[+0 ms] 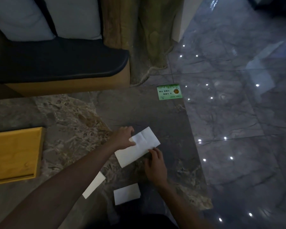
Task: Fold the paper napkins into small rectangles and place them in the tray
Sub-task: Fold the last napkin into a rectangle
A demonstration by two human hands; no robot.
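Note:
A white paper napkin (137, 147) lies half folded on the dark marble table, right of centre. My left hand (124, 138) pinches its upper left edge where one flap is doubled over. My right hand (155, 164) rests on the table with its fingertips on the napkin's lower right edge. Two small folded napkins lie nearer to me: one (94, 185) partly under my left forearm, the other (127, 193) flat between my arms. A yellow wooden tray (38, 156) sits at the table's left edge; the part of it in view holds nothing.
A green printed card (169, 92) lies at the table's far right corner. The table's right edge (193, 146) drops to a glossy grey tiled floor. Behind the table stands a bench with a dark cushion (61, 61) and pale pillows.

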